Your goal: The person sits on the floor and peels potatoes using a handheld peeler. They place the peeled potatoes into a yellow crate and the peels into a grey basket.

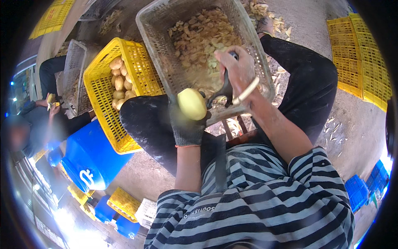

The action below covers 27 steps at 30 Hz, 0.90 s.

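Rough grey floor (306, 18) all around, strewn with pale scraps, bending toward a dark fisheye rim. Clock positions taken from the potato (192, 104), just left of centre, peeled smooth and pale yellow, held up over the near edge of a large grey crate (155, 50). Clasped from below and behind by the left hand (185, 126), in a dark grey knitted glove with an orange-edged cuff. Just beside the potato, at 2 o'clock, a dark peeler (225, 92), gripped by its handle in the bare right hand (241, 68), with a cream bangle (246, 90) around the wrist. Too close to judge contact between peeler and potato.

At 12 o'clock, spread over the crate's bottom, a thick layer of peelings (199, 35). Toward 9 o'clock, a yellow basket (145, 62) with unpeeled potatoes (119, 83) heaped inside. At 5 o'clock, a black-and-grey striped shirt (257, 195); dark trousers (309, 68) on both sides of the crate's near end.

Farther out, a big blue barrel (99, 149) at 8 o'clock, a blurred co-worker (25, 124) at 9, holding something small, stacked yellow crates (345, 54) between 2 and 3, and blue crates (355, 191) at 4.
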Each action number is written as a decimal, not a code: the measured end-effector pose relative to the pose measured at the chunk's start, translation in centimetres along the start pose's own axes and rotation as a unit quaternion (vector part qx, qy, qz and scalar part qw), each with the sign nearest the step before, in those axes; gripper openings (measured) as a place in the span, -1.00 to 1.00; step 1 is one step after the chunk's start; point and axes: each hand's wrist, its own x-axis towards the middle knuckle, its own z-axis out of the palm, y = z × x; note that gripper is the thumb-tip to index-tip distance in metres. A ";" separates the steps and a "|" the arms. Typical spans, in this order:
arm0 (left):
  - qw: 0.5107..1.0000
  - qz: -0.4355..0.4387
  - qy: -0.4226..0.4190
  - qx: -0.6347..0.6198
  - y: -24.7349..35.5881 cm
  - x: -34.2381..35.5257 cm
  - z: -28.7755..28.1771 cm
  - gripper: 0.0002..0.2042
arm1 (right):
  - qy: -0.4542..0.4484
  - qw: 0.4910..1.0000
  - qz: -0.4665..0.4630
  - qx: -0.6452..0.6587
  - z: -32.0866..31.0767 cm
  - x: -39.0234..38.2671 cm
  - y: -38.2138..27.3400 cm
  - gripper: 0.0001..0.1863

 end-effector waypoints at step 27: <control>0.986 -0.057 0.027 -0.152 -1.2 1.2 0.4 -0.58 | -0.083 0.991 0.093 0.047 3.8 0.0 2.6 -0.77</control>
